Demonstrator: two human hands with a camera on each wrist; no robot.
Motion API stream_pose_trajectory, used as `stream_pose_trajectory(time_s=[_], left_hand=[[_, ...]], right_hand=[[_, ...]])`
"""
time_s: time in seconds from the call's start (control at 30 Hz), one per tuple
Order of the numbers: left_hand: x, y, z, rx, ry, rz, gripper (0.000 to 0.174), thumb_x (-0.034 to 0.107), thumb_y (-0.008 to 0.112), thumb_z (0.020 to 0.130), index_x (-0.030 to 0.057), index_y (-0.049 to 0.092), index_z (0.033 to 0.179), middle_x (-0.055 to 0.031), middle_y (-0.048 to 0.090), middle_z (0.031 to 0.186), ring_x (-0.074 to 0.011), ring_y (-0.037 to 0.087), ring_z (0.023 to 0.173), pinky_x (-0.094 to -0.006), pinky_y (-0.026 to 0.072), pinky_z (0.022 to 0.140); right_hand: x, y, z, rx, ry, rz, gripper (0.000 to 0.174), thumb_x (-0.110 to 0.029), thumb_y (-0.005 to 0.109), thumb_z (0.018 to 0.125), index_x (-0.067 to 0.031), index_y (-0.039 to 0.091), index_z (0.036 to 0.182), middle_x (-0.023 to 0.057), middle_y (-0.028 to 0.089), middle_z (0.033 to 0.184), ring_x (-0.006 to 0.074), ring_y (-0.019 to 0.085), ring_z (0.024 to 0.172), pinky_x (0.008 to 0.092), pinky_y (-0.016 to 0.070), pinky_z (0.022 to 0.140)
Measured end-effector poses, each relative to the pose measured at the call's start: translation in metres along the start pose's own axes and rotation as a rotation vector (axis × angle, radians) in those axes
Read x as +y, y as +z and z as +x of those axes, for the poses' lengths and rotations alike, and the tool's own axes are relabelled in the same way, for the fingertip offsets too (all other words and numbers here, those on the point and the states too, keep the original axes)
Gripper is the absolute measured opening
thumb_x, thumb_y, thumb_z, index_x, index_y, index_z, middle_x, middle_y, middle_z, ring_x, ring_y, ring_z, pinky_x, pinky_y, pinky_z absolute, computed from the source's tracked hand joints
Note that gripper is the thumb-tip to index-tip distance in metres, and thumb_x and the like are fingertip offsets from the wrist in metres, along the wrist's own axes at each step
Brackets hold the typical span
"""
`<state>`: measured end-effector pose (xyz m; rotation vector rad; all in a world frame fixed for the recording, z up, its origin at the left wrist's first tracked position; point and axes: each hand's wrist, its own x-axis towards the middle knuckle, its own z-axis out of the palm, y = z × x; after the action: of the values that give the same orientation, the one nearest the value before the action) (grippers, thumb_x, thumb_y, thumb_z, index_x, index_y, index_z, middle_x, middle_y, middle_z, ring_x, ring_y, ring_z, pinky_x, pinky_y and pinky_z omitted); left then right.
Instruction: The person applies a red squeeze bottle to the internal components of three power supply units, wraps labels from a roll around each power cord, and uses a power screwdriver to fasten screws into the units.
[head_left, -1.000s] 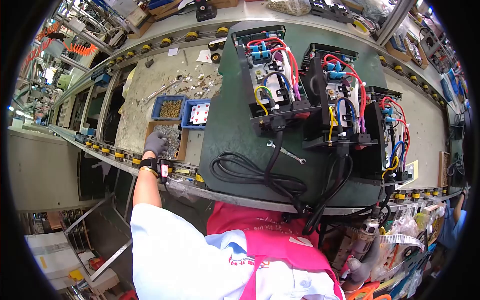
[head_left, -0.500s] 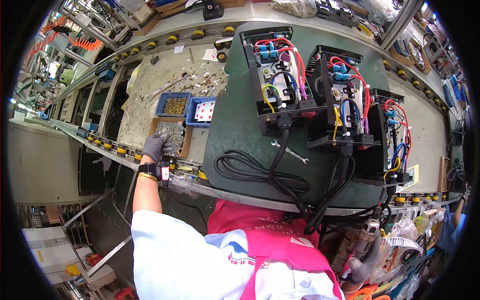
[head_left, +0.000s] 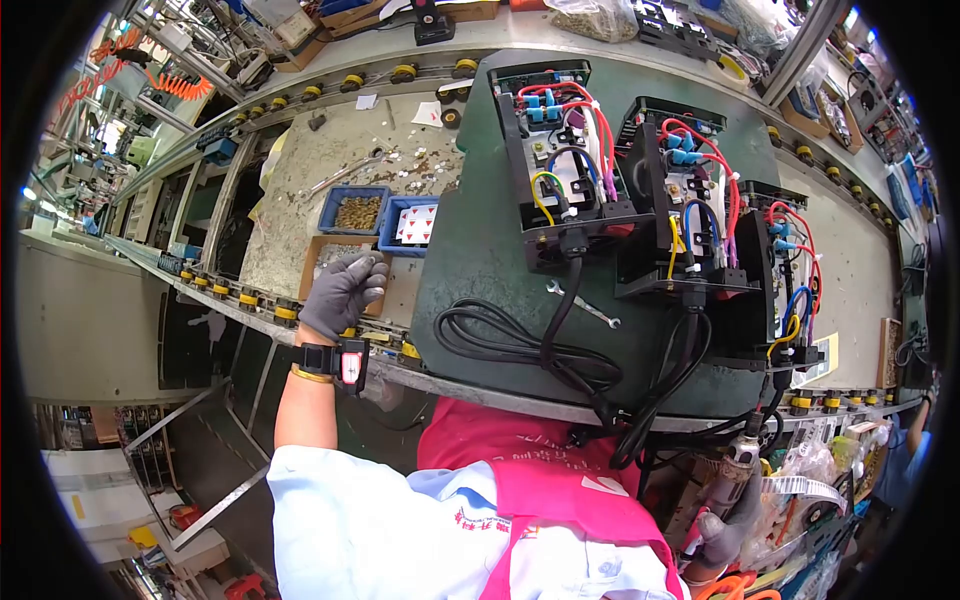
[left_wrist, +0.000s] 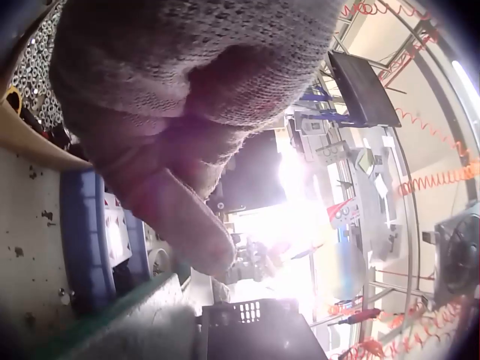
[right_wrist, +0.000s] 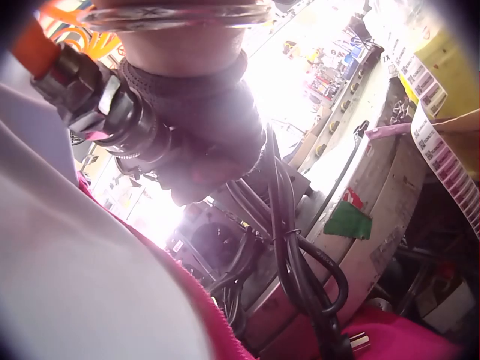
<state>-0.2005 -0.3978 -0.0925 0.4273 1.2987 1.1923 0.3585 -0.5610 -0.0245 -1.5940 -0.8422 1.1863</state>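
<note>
My left hand (head_left: 345, 295), in a grey glove, is raised over the near edge of a cardboard box (head_left: 370, 300). Its fingers are curled with the tips together, and a small pale glint shows there; the palm is hidden. Small metal rings (left_wrist: 41, 67) fill the box in the left wrist view. Behind it stand a blue bin (head_left: 330, 212) of brass-coloured parts and a blue bin (head_left: 388, 243) with printed white cards. Low at the right, my gloved right hand (head_left: 718, 540) grips an air screwdriver (head_left: 728, 475), whose hose fitting (right_wrist: 105, 109) shows in the right wrist view.
Three black units (head_left: 560, 150) with coloured wires stand on a green board (head_left: 470, 265). Coiled black cables (head_left: 500, 340) and a wrench (head_left: 590, 305) lie before them. Roller rails (head_left: 248, 298) run along the bench edge. Plastic bags (head_left: 800, 470) hang at right.
My left hand has come up out of the cardboard box and moved back and right, its fingers curling together. My right hand keeps its grip on the air screwdriver, almost unmoved.
</note>
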Motion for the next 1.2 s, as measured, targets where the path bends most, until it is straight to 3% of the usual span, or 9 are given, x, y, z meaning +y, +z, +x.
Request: stream_pose_trajectory(time_s=[0.1, 0.23, 0.47, 0.63, 0.77, 0.87, 0.9, 1.0, 1.2], left_hand=[[0.003, 0.003, 0.000, 0.016, 0.000, 0.028, 0.019, 0.010, 0.056, 0.098, -0.0029, 0.062, 0.111, -0.0103, 0.069, 0.092, -0.0148, 0.067, 0.073, -0.0248, 0.0587, 0.060], [0.005, 0.001, 0.000, 0.076, 0.018, 0.647, 0.014, 0.012, 0.062, 0.094, 0.0006, 0.067, 0.100, -0.0072, 0.068, 0.081, -0.0115, 0.063, 0.063, -0.0251, 0.0545, 0.055], [-0.004, -0.082, 0.052, 0.302, 0.180, 0.917, 0.013, 0.007, 0.065, 0.089, 0.0045, 0.069, 0.101, -0.0019, 0.068, 0.079, -0.0078, 0.059, 0.058, -0.0240, 0.0488, 0.050], [-0.017, -0.073, 0.072, 0.443, 0.196, 1.630, 0.027, 0.017, 0.075, 0.079, 0.0083, 0.069, 0.105, -0.0112, 0.072, 0.099, -0.0302, 0.067, 0.097, -0.0403, 0.0511, 0.086], [-0.011, -0.069, 0.089, 0.282, 0.038, 1.839, 0.024, 0.020, 0.068, 0.084, 0.0105, 0.067, 0.106, -0.0186, 0.067, 0.109, -0.0368, 0.063, 0.105, -0.0449, 0.0496, 0.090], [-0.014, -0.091, 0.098, 0.246, 0.031, 1.813, 0.023, 0.018, 0.065, 0.085, 0.0109, 0.067, 0.106, -0.0183, 0.067, 0.107, -0.0369, 0.062, 0.106, -0.0460, 0.0487, 0.091], [-0.015, -0.095, 0.096, 0.250, 0.072, 1.777, 0.019, 0.013, 0.064, 0.085, 0.0057, 0.066, 0.103, -0.0180, 0.070, 0.099, -0.0342, 0.068, 0.094, -0.0448, 0.0539, 0.080], [-0.011, -0.105, 0.092, 0.372, -0.102, 1.162, 0.015, 0.008, 0.064, 0.086, 0.0014, 0.066, 0.099, -0.0157, 0.070, 0.093, -0.0267, 0.070, 0.076, -0.0395, 0.0571, 0.065], [-0.008, -0.108, 0.063, 0.289, 0.068, 0.639, 0.014, 0.007, 0.063, 0.090, 0.0046, 0.063, 0.104, -0.0048, 0.064, 0.077, -0.0145, 0.063, 0.061, -0.0278, 0.0552, 0.053]], right_hand=[[-0.004, 0.004, 0.000, 0.009, 0.007, 0.001, 0.119, -0.047, 0.088, 0.052, 0.0014, 0.032, 0.146, 0.0042, 0.057, 0.076, 0.0111, 0.058, 0.054, 0.0224, 0.0473, 0.048], [-0.002, 0.000, 0.000, 0.011, -0.030, -0.045, 0.118, -0.046, 0.087, 0.053, 0.0015, 0.033, 0.146, 0.0047, 0.057, 0.080, 0.0111, 0.057, 0.056, 0.0221, 0.0463, 0.047], [-0.002, 0.003, -0.005, 0.042, -0.040, -0.067, 0.115, -0.047, 0.086, 0.056, 0.0020, 0.033, 0.145, 0.0062, 0.056, 0.086, 0.0115, 0.058, 0.061, 0.0222, 0.0474, 0.049], [-0.001, 0.003, -0.004, 0.044, -0.077, -0.086, 0.115, -0.046, 0.086, 0.057, 0.0018, 0.032, 0.147, 0.0072, 0.057, 0.086, 0.0124, 0.059, 0.060, 0.0227, 0.0480, 0.048], [-0.008, 0.003, -0.010, 0.041, -0.009, -0.096, 0.116, -0.045, 0.086, 0.057, 0.0020, 0.031, 0.147, 0.0076, 0.058, 0.086, 0.0130, 0.060, 0.063, 0.0228, 0.0484, 0.049], [-0.002, 0.002, -0.008, 0.048, -0.055, -0.094, 0.116, -0.044, 0.086, 0.056, 0.0020, 0.031, 0.148, 0.0077, 0.059, 0.087, 0.0135, 0.060, 0.063, 0.0233, 0.0490, 0.052], [0.000, 0.001, -0.007, 0.051, -0.083, -0.093, 0.116, -0.044, 0.086, 0.056, 0.0020, 0.031, 0.148, 0.0077, 0.059, 0.087, 0.0136, 0.060, 0.063, 0.0235, 0.0492, 0.053], [0.001, 0.000, -0.006, 0.048, -0.077, -0.090, 0.116, -0.044, 0.086, 0.056, 0.0021, 0.031, 0.147, 0.0073, 0.058, 0.088, 0.0137, 0.060, 0.065, 0.0242, 0.0499, 0.055], [-0.007, 0.003, -0.007, 0.003, -0.028, -0.089, 0.115, -0.046, 0.086, 0.057, 0.0020, 0.032, 0.147, 0.0069, 0.058, 0.092, 0.0130, 0.060, 0.070, 0.0236, 0.0502, 0.056]])
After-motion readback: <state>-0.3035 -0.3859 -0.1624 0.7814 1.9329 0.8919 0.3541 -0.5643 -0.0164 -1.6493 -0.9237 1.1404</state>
